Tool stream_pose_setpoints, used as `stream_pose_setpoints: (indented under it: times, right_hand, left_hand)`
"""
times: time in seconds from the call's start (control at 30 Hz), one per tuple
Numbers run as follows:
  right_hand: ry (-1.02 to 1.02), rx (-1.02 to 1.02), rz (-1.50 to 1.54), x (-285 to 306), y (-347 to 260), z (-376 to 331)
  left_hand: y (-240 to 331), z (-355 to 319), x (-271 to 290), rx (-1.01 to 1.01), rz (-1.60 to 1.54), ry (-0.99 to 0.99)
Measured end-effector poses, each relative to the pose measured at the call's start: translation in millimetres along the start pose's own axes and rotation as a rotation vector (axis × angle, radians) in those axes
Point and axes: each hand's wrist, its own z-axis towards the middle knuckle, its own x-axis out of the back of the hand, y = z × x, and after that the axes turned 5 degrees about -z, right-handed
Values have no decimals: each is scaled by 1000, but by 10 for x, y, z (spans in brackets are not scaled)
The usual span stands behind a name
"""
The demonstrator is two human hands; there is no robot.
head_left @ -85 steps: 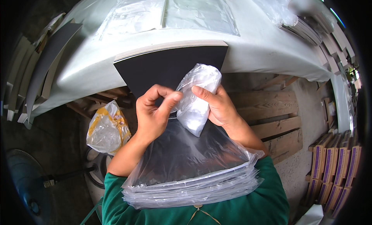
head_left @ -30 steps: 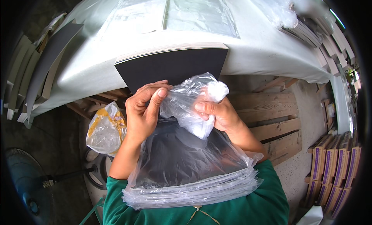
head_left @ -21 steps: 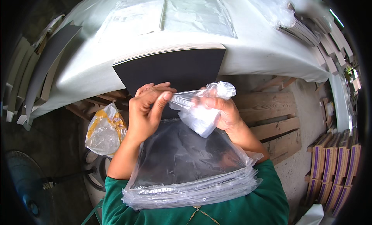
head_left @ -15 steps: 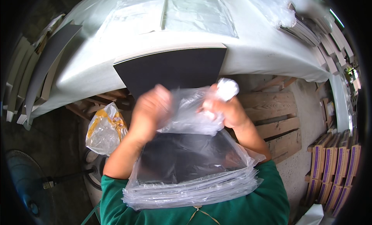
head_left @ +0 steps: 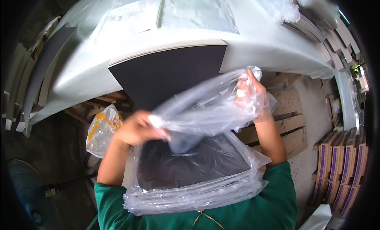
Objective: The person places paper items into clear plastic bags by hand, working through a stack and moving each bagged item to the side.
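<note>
A clear plastic bag [head_left: 206, 107] stretches between my two hands, smeared by motion. Fingers and thumb of my left hand [head_left: 138, 129] pinch its left end, where a white patch covers a fingertip. My right hand [head_left: 255, 96] is raised higher and grips the bunched right end, partly inside or behind the film. Below the bag, close to my body, lies a stack of black sheets in clear plastic sleeves [head_left: 194, 162]. Beyond my hands a stack of black boards with pale edges [head_left: 166, 69] rests against the table's near edge.
A white sheet-covered table [head_left: 253, 43] curves ahead, with flat plastic packets [head_left: 196, 12] on it. Grey boards [head_left: 41, 71] stand at left, above a fan [head_left: 27, 194]. A yellow-marked plastic bag [head_left: 103, 131] hangs at left. Wooden pallet [head_left: 291, 101] and stacked cartons [head_left: 334, 162] are at right.
My hands have moved apart, the left down and leftward, the right up and rightward. The bunched plastic bag is now spread out wide between them.
</note>
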Motion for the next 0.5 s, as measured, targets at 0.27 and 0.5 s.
stream_pose_setpoints:
  times: [0.27,0.5]
  right_hand:
    - [76,-2,236,-394,322,-79]
    - [835,129,-528,-452,526,195]
  left_hand:
    - [-480,45,11,16,-602,276]
    - [-74,-161,-74,-810,-876,-140]
